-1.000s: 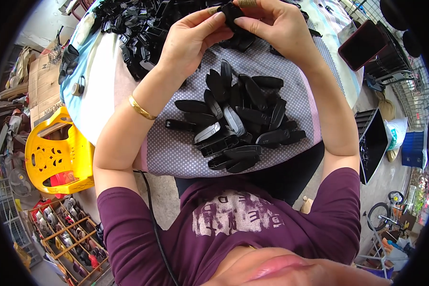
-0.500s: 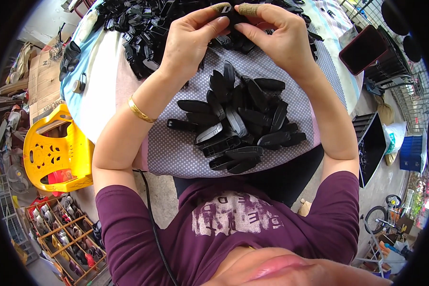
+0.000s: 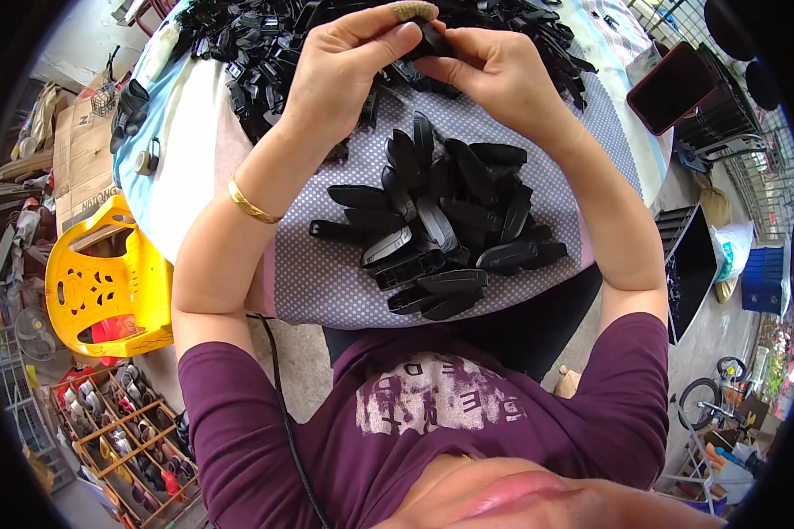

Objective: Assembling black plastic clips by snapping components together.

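Above the far part of the table, my left hand [image 3: 348, 66] pinches a small black plastic piece [image 3: 430, 42] between thumb and index finger. A tan cloth finger cover [image 3: 413, 11] wraps that index fingertip. My right hand [image 3: 498, 75] grips the same piece from the other side, thumb below and fingers bent over it. The fingers partly hide its shape. Nearer to me lies a loose pile of long, rounded black plastic pieces [image 3: 437, 225]. Beyond and around my hands spreads a bigger heap of small black plastic parts [image 3: 247, 57].
A dotted grey cloth [image 3: 326, 286] covers the near part of the table. A phone [image 3: 673, 91] stands at the right edge. To the left are a yellow plastic chair [image 3: 154, 295] and a wooden shoe rack [image 3: 119, 458]. A black crate [image 3: 692, 264] stands right of the table.
My hands have come closer together. My right fingers have turned and curled round the black piece, which now shows more between them. The pile nearer to me looks the same.
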The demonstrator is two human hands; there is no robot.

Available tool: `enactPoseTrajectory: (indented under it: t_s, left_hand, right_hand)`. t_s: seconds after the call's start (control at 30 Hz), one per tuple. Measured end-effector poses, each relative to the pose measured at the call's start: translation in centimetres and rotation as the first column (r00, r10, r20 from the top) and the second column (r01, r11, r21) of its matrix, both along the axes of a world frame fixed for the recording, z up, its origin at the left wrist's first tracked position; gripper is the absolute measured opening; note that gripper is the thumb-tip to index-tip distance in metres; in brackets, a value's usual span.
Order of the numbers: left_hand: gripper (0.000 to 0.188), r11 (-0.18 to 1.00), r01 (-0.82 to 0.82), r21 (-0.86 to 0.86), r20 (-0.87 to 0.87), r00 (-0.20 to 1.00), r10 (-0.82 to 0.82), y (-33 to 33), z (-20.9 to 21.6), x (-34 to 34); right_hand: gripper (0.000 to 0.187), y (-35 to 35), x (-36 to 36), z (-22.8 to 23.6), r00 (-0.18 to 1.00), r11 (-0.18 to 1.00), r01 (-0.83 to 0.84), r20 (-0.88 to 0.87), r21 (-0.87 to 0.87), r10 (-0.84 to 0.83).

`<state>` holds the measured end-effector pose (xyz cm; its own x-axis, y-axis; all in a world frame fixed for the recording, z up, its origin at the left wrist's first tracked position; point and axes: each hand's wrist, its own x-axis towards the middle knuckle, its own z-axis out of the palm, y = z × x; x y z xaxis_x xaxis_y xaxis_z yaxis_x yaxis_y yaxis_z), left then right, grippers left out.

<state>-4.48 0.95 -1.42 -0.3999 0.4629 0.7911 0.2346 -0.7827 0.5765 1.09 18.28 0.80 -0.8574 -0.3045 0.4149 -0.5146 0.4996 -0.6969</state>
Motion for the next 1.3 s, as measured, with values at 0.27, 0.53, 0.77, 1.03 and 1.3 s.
enactPoseTrajectory:
  t_s: [0.27, 0.53, 0.77, 1.03, 1.3]
  left_hand:
    - [0.030, 0.617, -0.523, -0.589, -0.269, 0.846, 0.460, 0.3, 3.0, 4.4]
    - [0.025, 0.551, -0.475, -0.686, -0.519, 0.850, 0.086, 3.4, 3.1, 6.4]
    - [0.027, 0.244, -0.959, -0.141, -0.972, 0.181, 0.151, 9.7, -0.7, 2.4]
    - [0.029, 0.237, -0.868, -0.435, -0.730, 0.495, 0.472, 5.9, 1.8, 2.3]
    - [0.027, 0.647, -0.395, -0.652, 0.053, 0.828, 0.559, 0.0, 0.9, 0.7]
  right_hand:
    - [0.023, 4.8, -0.6, 3.0, 0.979, 0.970, -0.194, 0.098, 0.149, 0.181]
    - [0.026, 11.3, -3.1, 2.2, 0.859, 0.656, 0.442, -0.079, 0.612, -0.506]
    - [0.021, 10.8, -3.7, 1.6, 0.813, 0.579, 0.537, -0.191, 0.614, -0.551]
    - [0.012, 5.7, -1.6, 2.8, 0.994, 0.993, 0.098, -0.035, -0.074, -0.100]
    - [0.014, 2.0, -0.5, 1.2, 0.999, 0.980, -0.039, 0.020, -0.195, 0.044]
